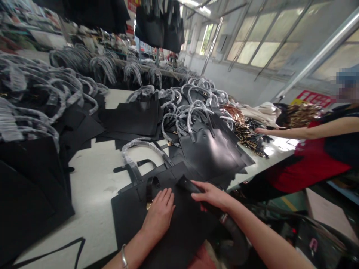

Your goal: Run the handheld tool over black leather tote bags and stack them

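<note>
Careful: your open left grip (158, 216) rests on the black leather bag (179, 231), your closed right grip (211, 196) on its black strap (187, 185); tugging could crease it.

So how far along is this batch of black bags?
Done: the bags along the white table have plastic-wrapped handles. In hand: the left hand presses a black leather bag while the right hand holds its dark strap. Left: the gold-and-black hardware further along looks unfitted, though that's hard to confirm.
</note>
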A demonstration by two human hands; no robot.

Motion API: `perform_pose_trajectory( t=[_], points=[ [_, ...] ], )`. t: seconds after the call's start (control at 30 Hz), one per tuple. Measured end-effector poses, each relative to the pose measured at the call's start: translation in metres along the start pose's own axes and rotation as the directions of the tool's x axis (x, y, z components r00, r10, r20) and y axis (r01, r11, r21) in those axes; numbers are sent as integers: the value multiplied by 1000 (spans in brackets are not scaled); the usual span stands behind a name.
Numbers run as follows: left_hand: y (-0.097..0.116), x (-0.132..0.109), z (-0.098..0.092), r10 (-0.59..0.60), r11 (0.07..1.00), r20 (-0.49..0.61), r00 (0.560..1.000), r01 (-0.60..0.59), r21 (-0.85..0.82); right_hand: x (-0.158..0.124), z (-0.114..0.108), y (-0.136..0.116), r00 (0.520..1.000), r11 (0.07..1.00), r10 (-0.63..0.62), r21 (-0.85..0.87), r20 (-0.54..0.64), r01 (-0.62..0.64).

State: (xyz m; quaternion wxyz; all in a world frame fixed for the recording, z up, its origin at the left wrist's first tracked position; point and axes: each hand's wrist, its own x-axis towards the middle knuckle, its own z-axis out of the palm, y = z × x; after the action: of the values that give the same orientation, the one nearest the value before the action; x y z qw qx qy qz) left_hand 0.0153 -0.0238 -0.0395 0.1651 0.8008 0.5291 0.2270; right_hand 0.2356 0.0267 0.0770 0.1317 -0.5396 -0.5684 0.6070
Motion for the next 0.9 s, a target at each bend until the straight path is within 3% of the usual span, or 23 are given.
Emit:
perform_pose_trajectory(
  t=[0.2, 0.4, 0.53, 0.67, 0.73, 0.9],
  points=[
    [7, 4, -13, 19, 998, 61, 998, -22, 61, 28, -4, -32, 984, 998, 41, 46, 171, -50],
    [8, 2, -8, -20, 991, 64, 998, 11, 136, 22, -10, -34, 975, 997, 68, 18, 211, -74],
    [7, 1, -1, 14, 972, -21, 1000, -8, 234, 28, -4, -29, 979, 997, 65, 17, 193, -69],
    [5, -2, 3, 62, 943, -90, 994, -29, 331, 39, 15, -33, 989, 988, -148, -37, 22, 149],
    [4, -4, 7, 103, 931, -115, 988, -55, 361, 39, 20, -37, 980, 977, -199, -67, 21, 200],
    [8, -12, 21, 280, 903, -235, 931, -172, 394, 28, 17, -51, 989, 991, -93, -86, 116, 103]
  ],
)
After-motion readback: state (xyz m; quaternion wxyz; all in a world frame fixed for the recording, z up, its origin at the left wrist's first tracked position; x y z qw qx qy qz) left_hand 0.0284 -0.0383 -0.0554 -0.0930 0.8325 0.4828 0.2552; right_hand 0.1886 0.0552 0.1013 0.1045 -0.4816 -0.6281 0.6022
